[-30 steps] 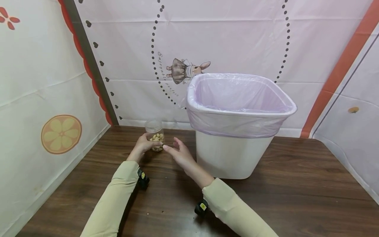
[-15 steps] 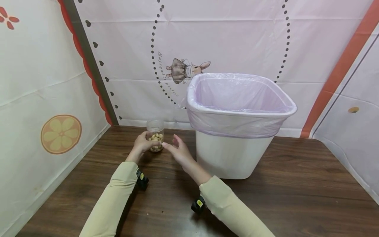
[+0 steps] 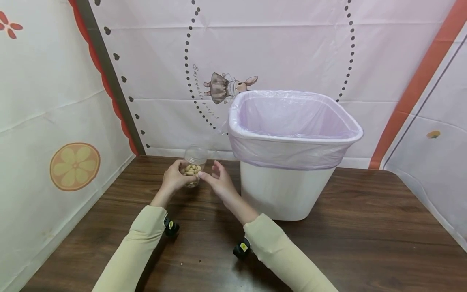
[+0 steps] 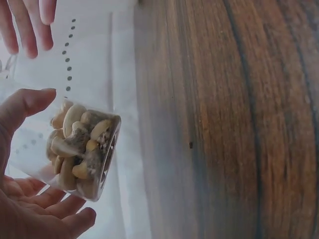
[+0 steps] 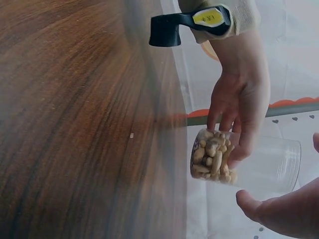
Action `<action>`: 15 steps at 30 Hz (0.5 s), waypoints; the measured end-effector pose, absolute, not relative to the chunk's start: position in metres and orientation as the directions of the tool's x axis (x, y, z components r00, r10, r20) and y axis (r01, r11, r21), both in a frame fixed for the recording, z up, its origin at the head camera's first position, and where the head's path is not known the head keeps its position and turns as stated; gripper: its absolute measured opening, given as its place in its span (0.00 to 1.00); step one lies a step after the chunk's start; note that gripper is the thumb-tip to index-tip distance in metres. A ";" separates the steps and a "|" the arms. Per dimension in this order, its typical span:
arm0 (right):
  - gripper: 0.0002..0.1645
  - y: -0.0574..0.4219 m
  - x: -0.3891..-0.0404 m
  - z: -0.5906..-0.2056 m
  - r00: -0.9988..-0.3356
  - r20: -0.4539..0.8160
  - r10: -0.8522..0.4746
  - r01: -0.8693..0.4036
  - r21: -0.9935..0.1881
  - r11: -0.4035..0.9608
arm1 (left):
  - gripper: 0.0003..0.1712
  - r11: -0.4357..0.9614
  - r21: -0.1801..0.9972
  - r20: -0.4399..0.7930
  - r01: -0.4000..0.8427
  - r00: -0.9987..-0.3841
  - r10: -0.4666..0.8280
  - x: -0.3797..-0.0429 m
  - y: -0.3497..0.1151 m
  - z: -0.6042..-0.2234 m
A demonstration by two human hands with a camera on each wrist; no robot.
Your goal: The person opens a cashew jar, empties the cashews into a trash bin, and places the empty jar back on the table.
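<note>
My left hand holds a clear plastic jar around its lower part, thumb on the near side and fingers round the far side. Cashews fill its lower half, some with dark, greyish patches. In the head view the jar leans slightly to the right, its ridged neck at the top. Just to its right is my right hand, fingers apart and loosely bent, with the thumb tip close to the jar's side. The right wrist view shows that thumb beside the jar wall and the left hand gripping from across.
A white bin with a purple liner bag folded over its rim stands right of the hands. Small crumbs lie on the dark wooden table. Printed cloth hangs behind and along both sides.
The jar has shifted slightly right and leans more to the right in the left hand's grip. The right hand has moved slightly left and farther from the camera, staying beside it.
</note>
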State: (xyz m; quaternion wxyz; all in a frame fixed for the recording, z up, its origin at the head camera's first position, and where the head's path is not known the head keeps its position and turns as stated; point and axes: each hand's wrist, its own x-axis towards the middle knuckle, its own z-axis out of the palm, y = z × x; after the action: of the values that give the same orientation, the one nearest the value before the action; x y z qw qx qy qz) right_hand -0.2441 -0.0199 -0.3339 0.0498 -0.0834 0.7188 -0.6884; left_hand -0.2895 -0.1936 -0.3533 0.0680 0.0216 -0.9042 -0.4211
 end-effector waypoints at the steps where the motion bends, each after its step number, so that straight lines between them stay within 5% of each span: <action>1: 0.47 -0.020 -0.244 -0.333 -0.981 0.050 -0.185 -0.057 -0.998 0.034 | 0.39 0.649 0.760 0.116 0.025 -0.989 -0.097 -0.288 -0.193 -0.353; 15: 0.45 -0.024 -0.247 -0.325 -0.985 0.122 -0.123 -0.120 -0.992 -0.026 | 0.40 0.723 0.663 0.299 0.193 -0.954 -0.019 -0.267 -0.189 -0.344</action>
State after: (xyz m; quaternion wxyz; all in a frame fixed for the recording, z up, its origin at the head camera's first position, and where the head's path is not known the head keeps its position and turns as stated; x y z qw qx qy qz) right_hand -0.2470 -0.0236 -0.3254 0.0012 -0.0869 0.6979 -0.7109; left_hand -0.2674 -0.1889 -0.3444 0.1438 -0.0474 -0.9170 -0.3690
